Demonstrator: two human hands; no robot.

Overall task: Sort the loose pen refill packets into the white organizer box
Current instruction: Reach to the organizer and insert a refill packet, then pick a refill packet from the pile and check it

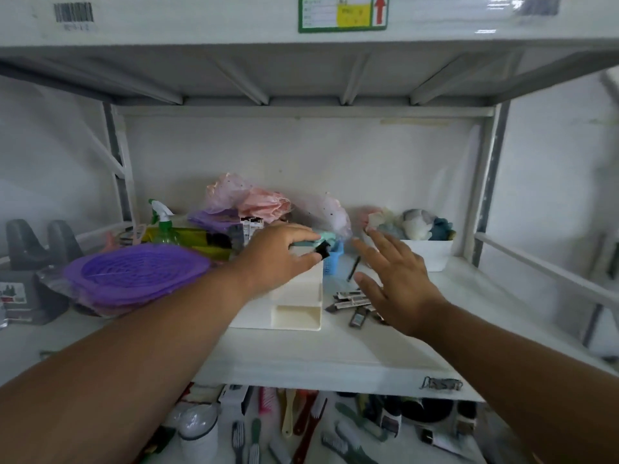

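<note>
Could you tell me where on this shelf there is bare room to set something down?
The shelf is bare along its front edge, before the white organizer box, and on the right between the refill packets and the white tub. The left, with the purple basket and spray bottle, is crowded.

The white organizer box [296, 309] stands on the shelf [301, 356], a stepped plastic caddy with tiered open compartments facing forward; the lowest one, cream inside, shows nothing in it. Its upper back part is hidden behind a hand. Just beside it on the right lie the loose pen refill packets [355, 304], a small heap of slim dark and silvery sachets, flat on the shelf, overlapping at mixed angles, partly covered by the other hand
</note>
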